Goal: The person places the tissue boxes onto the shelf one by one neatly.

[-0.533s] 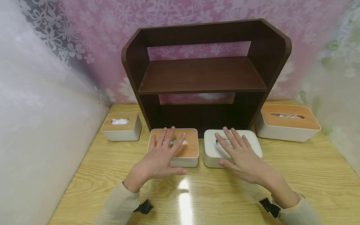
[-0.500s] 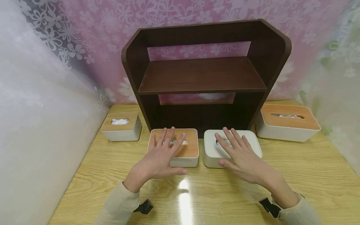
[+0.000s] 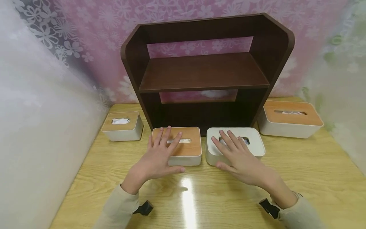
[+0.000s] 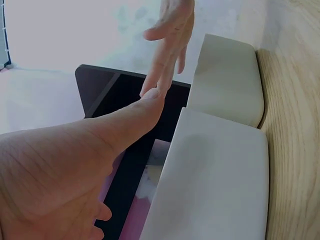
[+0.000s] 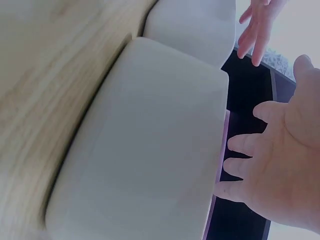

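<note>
My left hand [image 3: 155,157] hovers with spread fingers over a white tissue box with an orange-brown wooden lid [image 3: 192,140]. To its right, my right hand [image 3: 240,159] is held the same way above an all-white tissue box [image 3: 257,143]. Neither hand holds anything. In the left wrist view the palm stands off from the near box's white side [image 4: 215,175], with the other hand beyond it. The right wrist view shows the right palm and fingertips apart from the white box's side wall [image 5: 140,145]. Tissue shows in both lid slots, partly covered by fingers.
A dark brown two-tier shelf [image 3: 204,71] stands behind both boxes. A small wood-lidded tissue box [image 3: 123,136] sits left of it, and a larger wood-lidded one [image 3: 288,128] sits right. All rest on a wooden table [image 3: 228,203] between patterned curtains or walls.
The head view has shifted a little, so the shelf and boxes appear slightly higher. The hands stay over the same boxes, the right slightly farther left, baring more of the white box's slot.
</note>
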A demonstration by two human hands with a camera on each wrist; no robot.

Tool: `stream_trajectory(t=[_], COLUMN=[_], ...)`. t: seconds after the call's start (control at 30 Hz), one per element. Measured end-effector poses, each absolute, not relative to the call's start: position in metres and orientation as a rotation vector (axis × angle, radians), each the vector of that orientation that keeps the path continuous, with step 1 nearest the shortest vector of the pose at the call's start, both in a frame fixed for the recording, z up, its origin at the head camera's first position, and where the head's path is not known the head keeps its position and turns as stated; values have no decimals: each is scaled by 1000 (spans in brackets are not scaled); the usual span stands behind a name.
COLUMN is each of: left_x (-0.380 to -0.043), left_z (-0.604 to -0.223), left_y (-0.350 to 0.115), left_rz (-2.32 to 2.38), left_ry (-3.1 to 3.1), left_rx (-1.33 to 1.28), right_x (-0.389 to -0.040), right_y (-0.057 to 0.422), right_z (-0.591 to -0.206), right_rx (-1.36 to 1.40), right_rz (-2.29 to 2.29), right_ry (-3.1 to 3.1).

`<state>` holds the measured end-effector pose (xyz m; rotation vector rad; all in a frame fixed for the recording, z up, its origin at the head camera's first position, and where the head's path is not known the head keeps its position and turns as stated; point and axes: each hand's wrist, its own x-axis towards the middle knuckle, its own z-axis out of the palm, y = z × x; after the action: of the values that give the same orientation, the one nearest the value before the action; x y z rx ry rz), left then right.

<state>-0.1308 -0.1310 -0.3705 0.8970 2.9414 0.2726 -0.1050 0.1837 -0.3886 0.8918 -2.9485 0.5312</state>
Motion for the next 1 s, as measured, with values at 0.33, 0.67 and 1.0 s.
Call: stream_trajectory(t=[0.33,0.67,1.0], left_x=[-117,-119,-116], left_z=[-381,-384,-390], left_y=[-144,-156,-192], left_rz=[299,350,562], left_ry=[2959,2947,2968], left_rx=[837,750,723], right_x=[-96,-104,-86], right_y=[166,154,118], right_z=[-397,-393,-395], right_rx=[951,1009,878], right_rz=[471,438,1263], right_ry=[-2974,-2938,-2755])
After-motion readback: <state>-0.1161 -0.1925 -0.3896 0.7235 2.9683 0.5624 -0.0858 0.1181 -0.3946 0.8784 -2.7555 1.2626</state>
